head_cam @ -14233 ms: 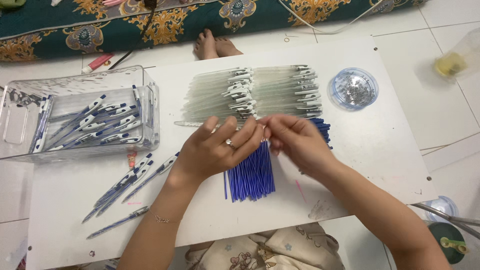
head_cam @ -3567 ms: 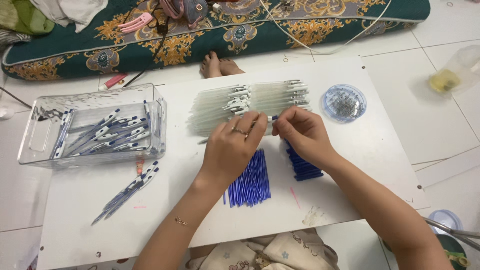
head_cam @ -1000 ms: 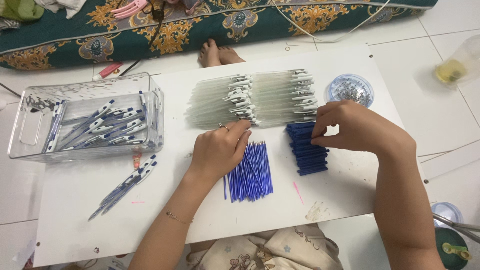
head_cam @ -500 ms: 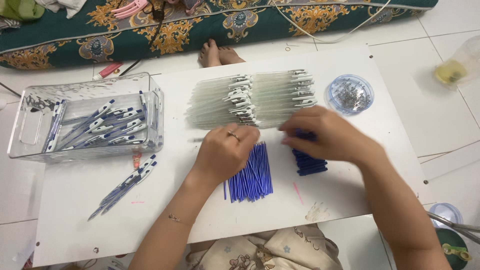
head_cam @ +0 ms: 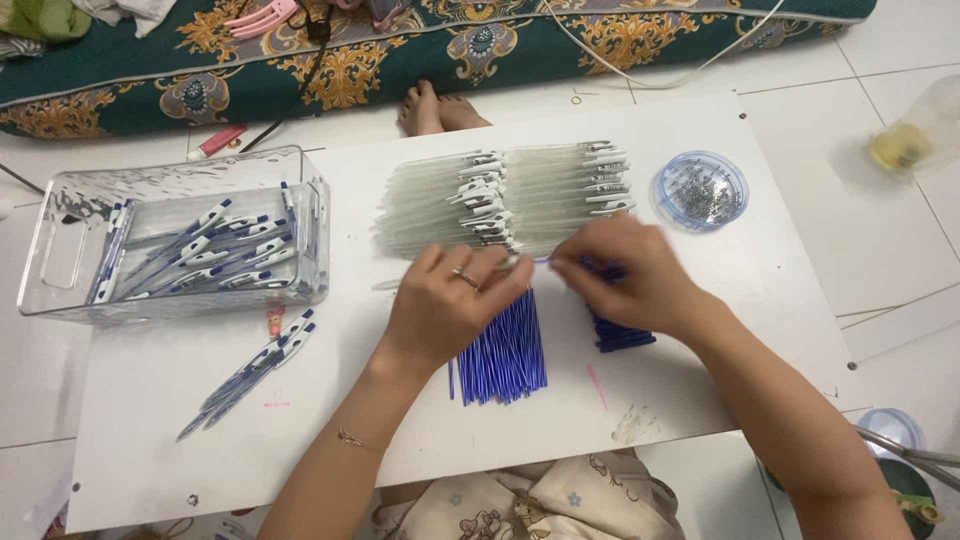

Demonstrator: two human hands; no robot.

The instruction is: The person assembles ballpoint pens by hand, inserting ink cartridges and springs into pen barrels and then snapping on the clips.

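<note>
My left hand (head_cam: pixel 447 305) holds a clear pen barrel (head_cam: pixel 400 283) that lies almost flat over the white board (head_cam: pixel 150 390). My right hand (head_cam: pixel 625 275) pinches a thin blue refill at the barrel's end, just right of my left fingers. Beneath the hands lies a bundle of blue refills (head_cam: pixel 497 352). A second pile of dark blue pen parts (head_cam: pixel 622 335) is partly hidden under my right hand. Two rows of clear pen barrels (head_cam: pixel 500 197) lie just beyond both hands.
A clear plastic box (head_cam: pixel 170 235) with finished blue-and-white pens stands at the left. Several finished pens (head_cam: pixel 250 370) lie loose in front of it. A round blue lid of small springs (head_cam: pixel 701 190) sits at the right. Someone's bare feet (head_cam: pixel 437 108) rest beyond the board.
My right hand came back from the lid of springs, passed over the dark blue pile and now meets my left hand at the barrel's end.
</note>
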